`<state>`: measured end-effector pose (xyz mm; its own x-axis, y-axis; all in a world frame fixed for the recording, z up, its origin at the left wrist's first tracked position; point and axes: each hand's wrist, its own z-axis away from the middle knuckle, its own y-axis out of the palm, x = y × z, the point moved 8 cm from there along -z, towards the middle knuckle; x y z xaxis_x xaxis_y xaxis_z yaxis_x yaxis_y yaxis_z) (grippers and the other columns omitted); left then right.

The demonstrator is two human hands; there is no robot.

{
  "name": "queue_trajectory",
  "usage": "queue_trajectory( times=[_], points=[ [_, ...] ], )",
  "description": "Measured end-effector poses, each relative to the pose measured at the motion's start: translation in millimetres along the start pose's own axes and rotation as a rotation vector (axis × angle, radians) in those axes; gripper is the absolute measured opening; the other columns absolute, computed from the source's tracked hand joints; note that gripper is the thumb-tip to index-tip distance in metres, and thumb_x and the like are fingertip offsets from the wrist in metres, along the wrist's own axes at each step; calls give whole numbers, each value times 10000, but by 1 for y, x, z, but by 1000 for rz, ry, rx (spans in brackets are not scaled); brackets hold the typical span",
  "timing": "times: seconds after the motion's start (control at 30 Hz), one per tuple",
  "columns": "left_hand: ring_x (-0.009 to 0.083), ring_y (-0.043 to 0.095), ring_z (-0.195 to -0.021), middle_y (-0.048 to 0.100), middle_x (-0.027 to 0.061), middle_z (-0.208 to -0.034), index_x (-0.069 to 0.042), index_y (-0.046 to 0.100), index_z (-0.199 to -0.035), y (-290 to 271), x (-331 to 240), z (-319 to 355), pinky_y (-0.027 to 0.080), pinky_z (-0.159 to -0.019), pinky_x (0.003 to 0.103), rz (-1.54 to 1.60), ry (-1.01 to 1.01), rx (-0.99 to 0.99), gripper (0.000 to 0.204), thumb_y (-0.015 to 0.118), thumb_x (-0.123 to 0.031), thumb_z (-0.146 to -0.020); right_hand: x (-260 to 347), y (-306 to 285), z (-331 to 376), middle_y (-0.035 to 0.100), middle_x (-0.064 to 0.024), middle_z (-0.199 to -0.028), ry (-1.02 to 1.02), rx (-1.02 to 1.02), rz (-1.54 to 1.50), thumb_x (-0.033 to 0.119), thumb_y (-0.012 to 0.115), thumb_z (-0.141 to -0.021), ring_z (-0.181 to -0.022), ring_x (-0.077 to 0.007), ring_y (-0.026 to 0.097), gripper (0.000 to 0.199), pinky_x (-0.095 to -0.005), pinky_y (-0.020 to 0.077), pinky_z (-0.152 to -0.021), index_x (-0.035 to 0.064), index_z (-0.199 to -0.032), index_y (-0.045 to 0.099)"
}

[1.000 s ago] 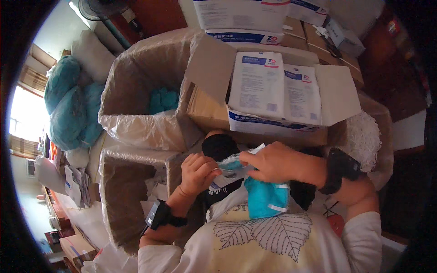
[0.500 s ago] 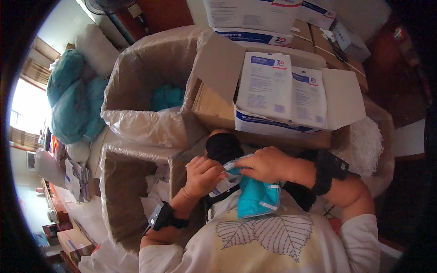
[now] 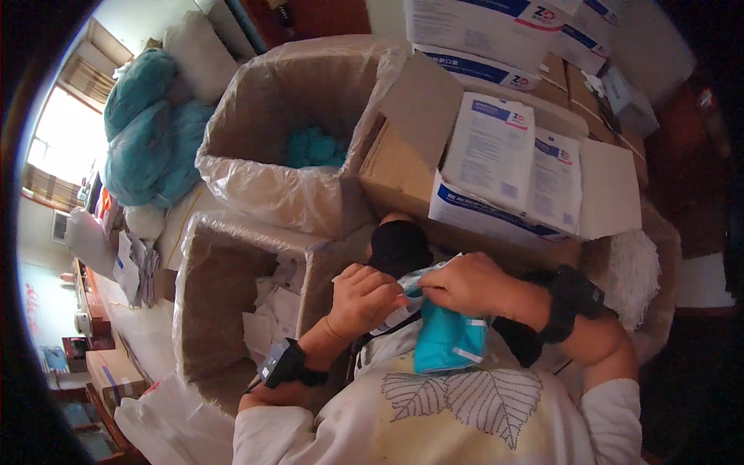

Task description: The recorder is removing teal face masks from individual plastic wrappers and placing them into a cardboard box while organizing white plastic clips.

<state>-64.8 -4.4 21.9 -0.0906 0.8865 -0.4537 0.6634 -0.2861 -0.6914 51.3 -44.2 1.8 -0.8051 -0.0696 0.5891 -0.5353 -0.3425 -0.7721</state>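
Observation:
In front of my chest, my left hand (image 3: 363,302) is closed, with thumb and fingers pinching a small clear-and-white plastic packet (image 3: 396,316). Close beside it, my right hand (image 3: 474,288) is closed too, its thumb and forefinger at the packet's upper edge. Below the right hand hangs a folded teal face mask (image 3: 442,341) with white straps; its upper part is hidden by that hand. Something teal shows through the plastic between the hands. How the right hand's lower fingers grip the mask is hidden.
An open carton (image 3: 496,211) of white printed packets stands ahead. Left of it, a plastic-lined box (image 3: 271,174) holds teal pieces; a nearer lined box (image 3: 232,232) holds white packets. Teal bundles (image 3: 143,147) lie far left. More cartons (image 3: 480,31) are stacked behind.
The view has shifted, so the boxes sit further right and more of the nearer box's contents shows. Both hands keep their hold on the packet and mask, nearly unmoved.

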Motion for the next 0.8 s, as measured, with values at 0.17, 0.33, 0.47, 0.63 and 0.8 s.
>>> queue_trajectory(
  times=[0.17,0.33,0.47,0.63,0.8],
  points=[
    [266,518,-574,533,98,-664,-37,559,-706,-17,39,22,407,-505,353,72,-438,-159,76,611,-91,-719,3,-27,19,614,-106,-711,59,-300,-584,219,538,-816,-654,-155,594,220,-310,466,-612,61,-948,615],
    [282,523,-572,512,122,-642,-15,561,-728,-51,29,20,411,-501,340,56,-508,-235,74,592,-82,-737,-8,-25,22,590,-2,-765,104,-447,-1089,206,552,-839,-692,-60,521,254,-213,424,-626,-13,-959,595],
    [282,524,-562,511,124,-635,-18,576,-746,-82,20,18,408,-495,328,24,-460,-218,61,592,-76,-736,-5,-11,16,558,39,-763,150,-407,-1417,220,538,-853,-669,-27,491,239,-188,407,-612,11,-954,597],
    [288,524,-562,515,123,-627,-19,586,-763,-93,11,19,409,-498,336,-20,-497,-128,68,591,-81,-738,2,-15,13,563,23,-805,134,-399,-1462,230,539,-855,-703,-38,499,243,-196,419,-622,19,-962,593],
    [303,519,-574,513,131,-625,-6,576,-762,-81,25,35,415,-518,348,-80,-572,-111,82,560,-86,-769,-30,-25,29,573,-11,-887,129,-615,-1316,226,523,-857,-753,-77,535,272,-229,457,-664,12,-1023,552]
  ],
)
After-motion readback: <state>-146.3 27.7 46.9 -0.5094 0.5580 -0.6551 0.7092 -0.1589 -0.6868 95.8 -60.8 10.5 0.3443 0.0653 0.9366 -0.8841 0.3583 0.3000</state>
